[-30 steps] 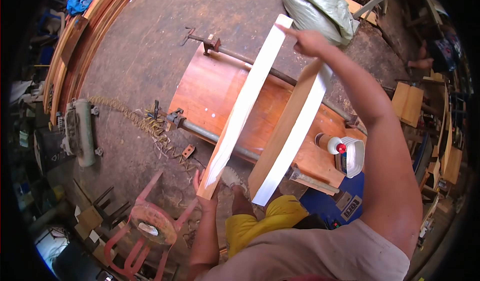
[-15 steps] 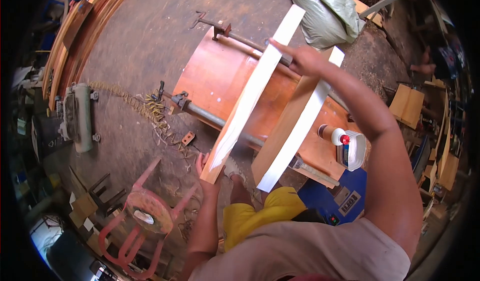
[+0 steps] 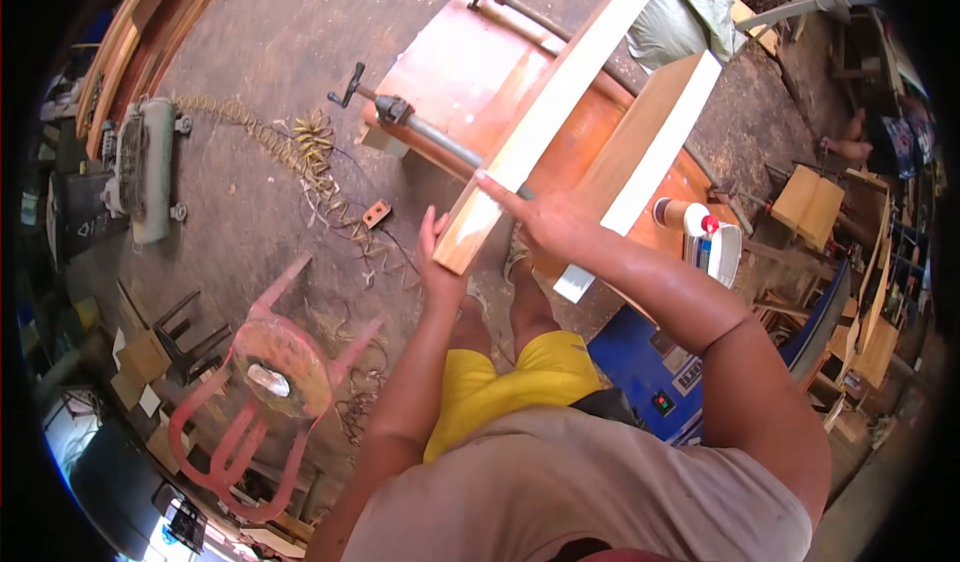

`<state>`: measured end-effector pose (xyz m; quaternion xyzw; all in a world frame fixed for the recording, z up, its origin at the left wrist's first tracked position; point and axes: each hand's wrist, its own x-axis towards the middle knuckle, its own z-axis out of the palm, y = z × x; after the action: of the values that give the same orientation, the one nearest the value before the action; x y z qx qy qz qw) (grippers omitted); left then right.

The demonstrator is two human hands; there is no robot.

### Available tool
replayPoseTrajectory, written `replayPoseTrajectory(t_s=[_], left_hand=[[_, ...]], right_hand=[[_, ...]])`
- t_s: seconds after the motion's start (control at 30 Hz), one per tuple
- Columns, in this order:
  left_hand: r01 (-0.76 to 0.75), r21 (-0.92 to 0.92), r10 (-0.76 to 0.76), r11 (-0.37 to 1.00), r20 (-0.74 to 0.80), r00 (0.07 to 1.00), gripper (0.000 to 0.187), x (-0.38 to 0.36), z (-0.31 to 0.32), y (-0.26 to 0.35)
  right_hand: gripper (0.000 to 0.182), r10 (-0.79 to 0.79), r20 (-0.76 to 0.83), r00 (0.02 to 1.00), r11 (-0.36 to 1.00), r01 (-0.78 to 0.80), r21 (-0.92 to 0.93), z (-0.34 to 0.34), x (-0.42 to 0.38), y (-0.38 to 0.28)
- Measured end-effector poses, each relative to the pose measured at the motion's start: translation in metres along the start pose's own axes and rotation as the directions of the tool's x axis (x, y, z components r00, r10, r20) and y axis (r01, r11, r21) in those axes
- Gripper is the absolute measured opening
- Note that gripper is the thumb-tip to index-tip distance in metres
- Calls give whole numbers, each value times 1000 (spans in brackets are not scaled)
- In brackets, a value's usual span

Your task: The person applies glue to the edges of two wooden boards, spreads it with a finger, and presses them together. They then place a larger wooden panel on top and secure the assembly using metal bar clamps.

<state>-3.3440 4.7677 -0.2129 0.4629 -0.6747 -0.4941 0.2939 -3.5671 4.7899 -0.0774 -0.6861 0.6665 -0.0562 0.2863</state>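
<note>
My left hand grips the near end of a long pale wooden board, thumb side up against it. Along the board's bright upper edge, my right hand has its index finger stretched out, the tip touching the surface near that same end; its other fingers are partly hidden below. A second wooden board stands on edge to the right, partly behind my right wrist. Both boards lie across metal pipe clamps over an orange-brown tabletop.
A glue bottle with a red cap stands beside a white container at the right. Below sits a blue machine. A red stool, coiled yellow hose and brick are on the floor at left.
My right hand has slid along the board's edge from the far part to the near end. My left hand keeps its hold on the near end. The view has shifted.
</note>
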Motion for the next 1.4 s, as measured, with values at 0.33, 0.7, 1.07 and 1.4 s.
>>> replayPoseTrajectory(t_s=[0.33, 0.7, 1.07, 1.4], left_hand=[[-186, 247, 199, 951, -26, 980, 70, 9, -13, -3], [-227, 58, 211, 972, 208, 955, 67, 9, -16, -70], [233, 667, -672, 707, 532, 515, 64, -153, -155, -210], [442, 583, -714, 681, 398, 575, 56, -206, -135, -129]], right_hand=[[85, 129, 38, 991, 991, -127, -43, 64, -21, -92], [88, 562, -366, 742, 827, -485, 285, -4, -95, 37], [86, 484, -470, 738, 872, -454, 185, -80, -119, 281], [88, 443, -416, 795, 891, -440, 108, -123, -92, 352]])
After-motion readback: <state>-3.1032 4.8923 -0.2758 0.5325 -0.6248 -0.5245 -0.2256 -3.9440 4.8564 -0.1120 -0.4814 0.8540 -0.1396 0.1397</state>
